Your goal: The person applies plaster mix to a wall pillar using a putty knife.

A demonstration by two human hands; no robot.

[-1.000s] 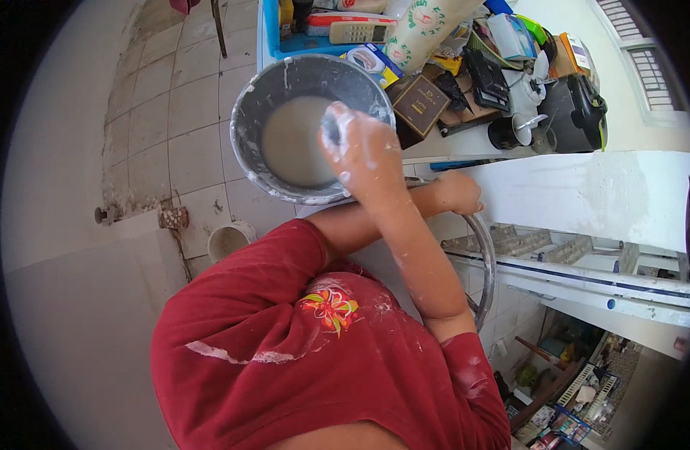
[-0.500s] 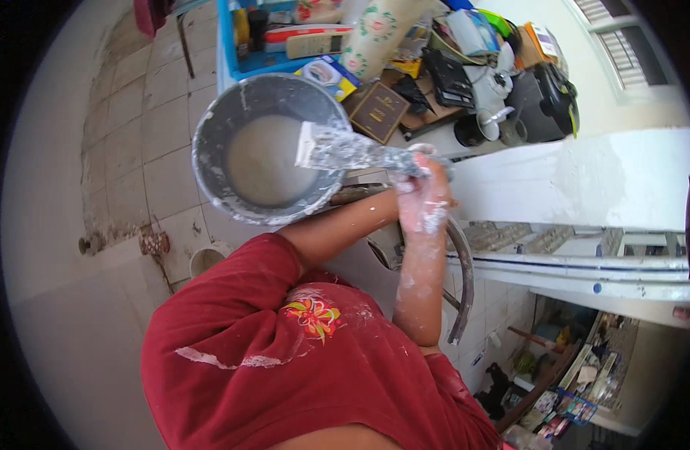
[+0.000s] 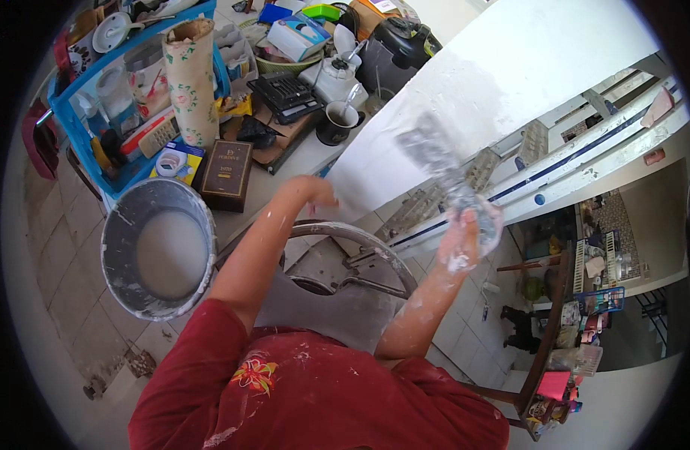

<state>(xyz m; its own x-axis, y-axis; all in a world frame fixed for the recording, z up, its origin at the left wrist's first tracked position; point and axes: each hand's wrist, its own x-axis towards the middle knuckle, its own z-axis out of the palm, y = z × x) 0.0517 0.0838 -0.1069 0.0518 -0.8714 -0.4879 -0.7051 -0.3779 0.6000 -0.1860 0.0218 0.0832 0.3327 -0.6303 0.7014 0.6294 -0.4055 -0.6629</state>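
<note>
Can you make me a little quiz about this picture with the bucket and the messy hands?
1. True or false: the grey bucket holds a pale, milky mix.
2. What does the right hand grip?
A) a putty knife smeared with white
B) a cup
C) a book
3. Fill in: the left hand rests by the edge of the white ____.

Key: 1 true; 2 A; 3 board.
</note>
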